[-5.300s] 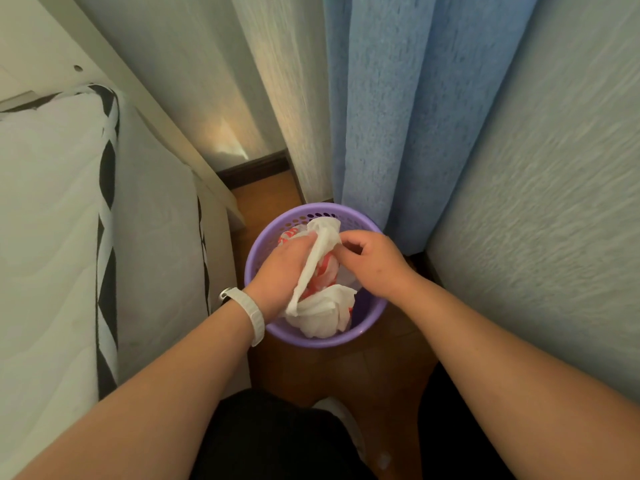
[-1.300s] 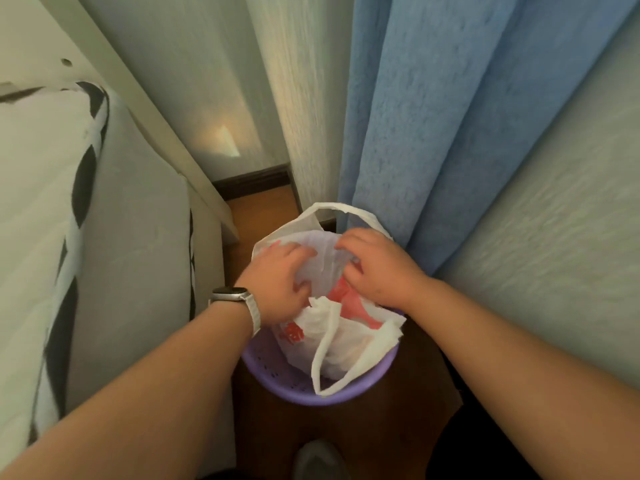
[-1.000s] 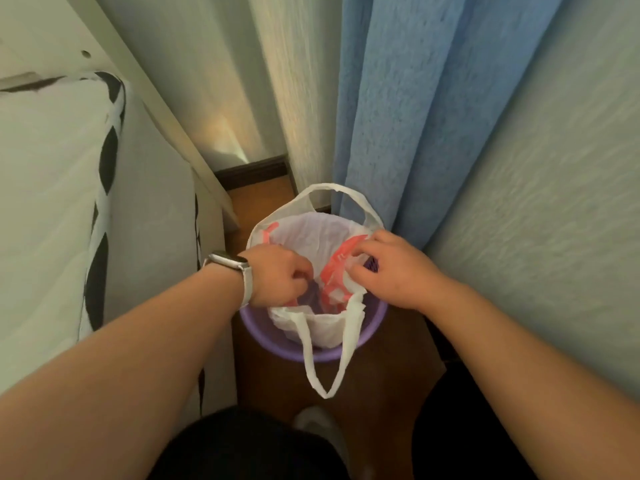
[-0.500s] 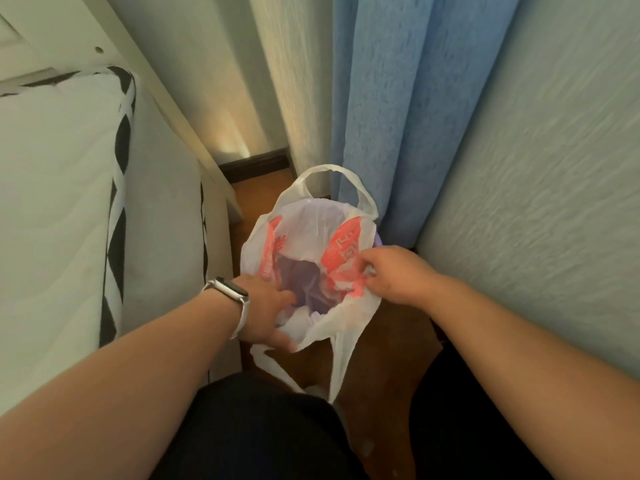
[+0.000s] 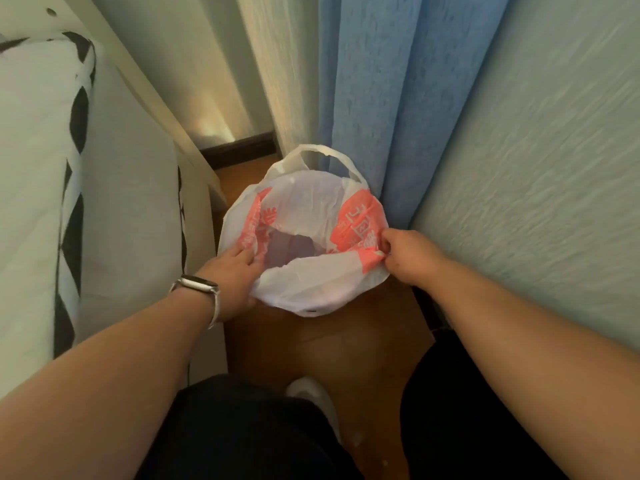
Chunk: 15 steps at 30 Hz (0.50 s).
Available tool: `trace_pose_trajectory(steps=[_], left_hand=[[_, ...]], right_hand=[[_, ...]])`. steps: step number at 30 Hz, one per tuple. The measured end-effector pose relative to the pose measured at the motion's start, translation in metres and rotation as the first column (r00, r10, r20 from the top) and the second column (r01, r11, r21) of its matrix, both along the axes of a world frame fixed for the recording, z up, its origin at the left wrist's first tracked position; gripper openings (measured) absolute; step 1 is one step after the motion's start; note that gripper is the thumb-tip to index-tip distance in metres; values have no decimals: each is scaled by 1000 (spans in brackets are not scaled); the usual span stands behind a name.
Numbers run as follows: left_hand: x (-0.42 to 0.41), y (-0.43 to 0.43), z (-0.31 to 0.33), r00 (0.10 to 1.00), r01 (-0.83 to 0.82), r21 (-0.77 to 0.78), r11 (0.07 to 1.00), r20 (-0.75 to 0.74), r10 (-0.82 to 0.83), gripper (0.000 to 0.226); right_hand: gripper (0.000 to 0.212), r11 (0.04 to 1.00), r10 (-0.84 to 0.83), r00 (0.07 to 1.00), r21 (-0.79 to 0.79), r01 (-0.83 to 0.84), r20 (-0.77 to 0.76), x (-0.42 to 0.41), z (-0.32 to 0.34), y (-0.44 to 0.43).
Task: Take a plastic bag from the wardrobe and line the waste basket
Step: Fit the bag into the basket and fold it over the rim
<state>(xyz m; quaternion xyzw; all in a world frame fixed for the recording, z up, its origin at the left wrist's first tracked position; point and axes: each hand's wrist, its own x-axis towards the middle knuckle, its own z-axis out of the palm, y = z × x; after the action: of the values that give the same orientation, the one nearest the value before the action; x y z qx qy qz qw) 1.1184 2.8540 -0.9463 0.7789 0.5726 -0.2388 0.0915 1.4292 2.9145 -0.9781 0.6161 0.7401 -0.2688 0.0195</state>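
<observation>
A white plastic bag with red print is spread wide over the waste basket, whose purple inside shows only through the bag's mouth. The basket's rim is hidden under the bag. My left hand grips the bag's left edge, thumb inside the mouth. My right hand pinches the bag's right edge at the red print. One bag handle stands up at the far side against the curtain.
A bed with a white cover and black-and-white trim fills the left. A blue curtain hangs behind the basket, and a pale wall closes the right. Brown wooden floor lies between my legs and the basket.
The bag went from crumpled in the basket to opened out. In the last half second both hands pulled its edges apart and down over the rim; the near handle no longer dangles.
</observation>
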Motion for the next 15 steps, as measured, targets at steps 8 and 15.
trace_pose_trajectory(steps=[8, 15], left_hand=[[3, 1, 12, 994, -32, -38, 999, 107, 36, 106], [10, 11, 15, 889, -391, 358, 848, 387, 247, 52]], right_hand=[[8, 989, -137, 958, -90, 118, -253, 3, -1, 3], [11, 957, -208, 892, 103, 270, -401, -6, 9, 12]])
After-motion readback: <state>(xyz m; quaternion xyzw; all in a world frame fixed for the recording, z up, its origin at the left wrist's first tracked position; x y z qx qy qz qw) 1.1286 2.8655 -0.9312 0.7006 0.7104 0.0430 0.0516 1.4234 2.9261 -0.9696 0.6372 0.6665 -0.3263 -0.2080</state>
